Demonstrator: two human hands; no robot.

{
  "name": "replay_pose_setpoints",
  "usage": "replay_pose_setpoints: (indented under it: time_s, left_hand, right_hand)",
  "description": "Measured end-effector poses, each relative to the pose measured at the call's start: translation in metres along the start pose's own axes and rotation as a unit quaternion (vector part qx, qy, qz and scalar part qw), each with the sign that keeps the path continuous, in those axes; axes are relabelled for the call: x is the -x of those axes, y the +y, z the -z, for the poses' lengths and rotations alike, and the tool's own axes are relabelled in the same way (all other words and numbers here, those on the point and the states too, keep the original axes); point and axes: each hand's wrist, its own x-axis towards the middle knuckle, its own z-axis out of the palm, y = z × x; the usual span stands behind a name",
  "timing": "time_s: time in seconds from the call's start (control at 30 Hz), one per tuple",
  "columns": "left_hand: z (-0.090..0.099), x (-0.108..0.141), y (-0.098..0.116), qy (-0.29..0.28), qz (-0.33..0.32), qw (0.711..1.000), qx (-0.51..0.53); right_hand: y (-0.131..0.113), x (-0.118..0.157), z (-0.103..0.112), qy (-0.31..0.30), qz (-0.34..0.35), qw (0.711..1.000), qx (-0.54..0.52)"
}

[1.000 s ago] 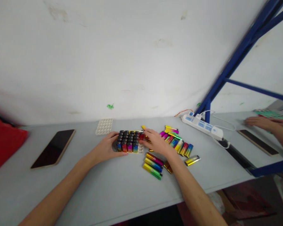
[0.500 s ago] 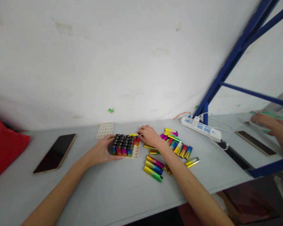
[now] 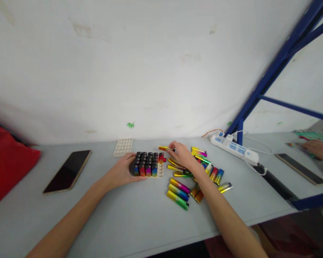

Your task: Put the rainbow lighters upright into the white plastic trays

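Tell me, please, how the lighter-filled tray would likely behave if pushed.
The tray would probably slide as one block, since its lighters stand close together in rows. It may feel heavier at the packed end, as several holes at the other are bare. The lighters rise well above the tray, so a jolt might tip some.

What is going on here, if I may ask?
The person's left hand cups the upright black-topped lighters standing in a white tray. The right hand holds a yellow-orange lighter by one end. Unfilled cups show along the tray's right side, and loose lighters lie on the table to its right.
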Motion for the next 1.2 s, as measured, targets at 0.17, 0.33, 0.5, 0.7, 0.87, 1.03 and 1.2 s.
replay_pose_setpoints:
  time_s: [0.17, 0.33, 0.5, 0.7, 0.87, 1.03, 1.2]
  left_hand:
    - [-0.015, 0.0, 0.012, 0.009, 0.011, 1.0, 0.006]
    - [-0.022, 0.001, 0.011, 0.015, 0.022, 1.0, 0.004]
    - [-0.02, 0.001, 0.011, 0.013, 0.017, 1.0, 0.012]
    - [-0.02, 0.001, 0.01, 0.013, 0.018, 1.0, 0.015]
    - [-0.02, 0.0, 0.007, 0.02, 0.019, 0.999, 0.022]
    - [-0.018, -0.001, 0.008, 0.017, 0.013, 1.0, 0.017]
    - [-0.018, -0.001, 0.007, 0.017, 0.011, 1.0, 0.009]
  right_hand:
    - [0.011, 0.011, 0.007, 0.146, -0.051, 0.949, -0.275]
    - [-0.01, 0.011, 0.005, 0.19, -0.114, 0.836, -0.501]
    - [-0.031, 0.02, -0.002, 0.099, -0.119, 0.784, -0.601]
    - [-0.053, 0.025, -0.004, 0.067, -0.117, 0.767, -0.628]
    - [-0.055, 0.023, 0.0, 0.066, -0.125, 0.79, -0.597]
    - [-0.045, 0.024, -0.01, 0.088, -0.17, 0.878, -0.439]
    - [-0.041, 0.026, -0.022, 0.14, -0.173, 0.934, -0.281]
